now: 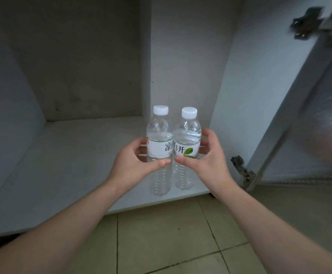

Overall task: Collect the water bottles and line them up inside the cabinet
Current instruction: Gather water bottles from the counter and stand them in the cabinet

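A home storage spot, likely a kitchen.
A white cabinet (82,155) with hinged door (309,95) sits low over a tiled floor (171,240).

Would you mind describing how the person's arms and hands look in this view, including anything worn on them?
Both forearms are bare up to the picture's lower edge: no sleeves show. The left hand and right hand wear no gloves, and no watch, bracelet or ring is visible. The fingers are slim; the nails that show look short and unpainted. No markings can be seen.
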